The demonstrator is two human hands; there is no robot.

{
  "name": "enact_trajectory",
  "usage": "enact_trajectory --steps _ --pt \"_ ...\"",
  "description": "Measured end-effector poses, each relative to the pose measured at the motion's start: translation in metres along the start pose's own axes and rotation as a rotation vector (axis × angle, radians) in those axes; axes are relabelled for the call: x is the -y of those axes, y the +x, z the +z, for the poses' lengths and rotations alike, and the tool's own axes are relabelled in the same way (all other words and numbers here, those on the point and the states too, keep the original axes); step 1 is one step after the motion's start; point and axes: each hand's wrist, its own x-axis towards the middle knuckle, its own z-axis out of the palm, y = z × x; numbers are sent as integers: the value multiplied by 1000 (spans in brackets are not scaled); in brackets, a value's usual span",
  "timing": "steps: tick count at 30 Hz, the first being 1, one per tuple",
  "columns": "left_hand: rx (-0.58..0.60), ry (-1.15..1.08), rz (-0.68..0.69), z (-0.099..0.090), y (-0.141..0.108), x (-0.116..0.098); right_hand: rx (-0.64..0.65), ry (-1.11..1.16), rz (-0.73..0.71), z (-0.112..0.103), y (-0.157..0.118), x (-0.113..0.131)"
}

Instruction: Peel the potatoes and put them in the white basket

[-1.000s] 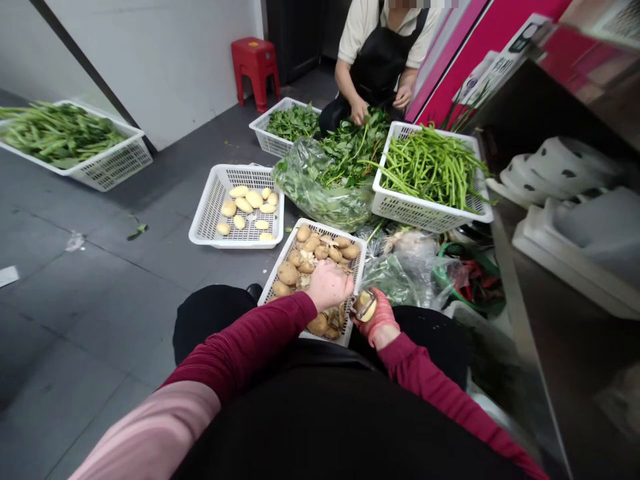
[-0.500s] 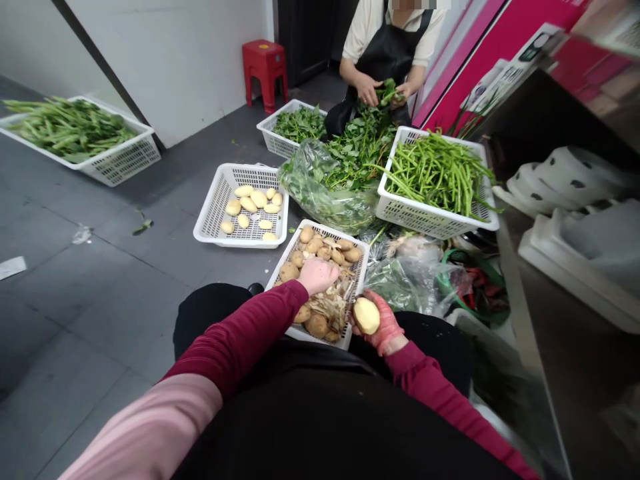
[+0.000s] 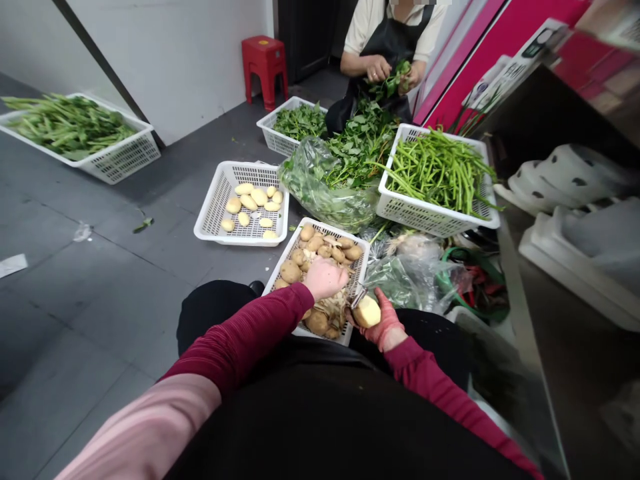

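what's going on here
Someone is peeling potatoes: their left hand holds a peeler by a partly peeled potato in their gloved right hand. Below, unpeeled potatoes and peelings share a white basket. Peeled potatoes lie in another basket beyond it. Across from them, a co-worker in a black apron has leafy greens in both hands, with more greens heaped below.

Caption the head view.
Left hand above a potato basket, gloved right hand holding a partly peeled potato beside a peeler.
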Motion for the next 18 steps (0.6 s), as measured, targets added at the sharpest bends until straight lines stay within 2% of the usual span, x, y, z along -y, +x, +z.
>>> enact_trajectory --steps 3,7,10,14,18 --pt "-35 29 -26 -1 -2 -8 38 12 -15 0 -2 -3" --pt "-49 65 -79 -3 -1 -8 108 -7 -103 2 -6 -8" --pt "-38 47 -75 -5 -2 -14 38 4 -209 7 -7 -11" --pt "-60 23 4 0 -8 -23 -125 66 -339 16 -6 -14" --pt "-11 26 26 11 -9 -8 -154 12 -385 15 -4 -17"
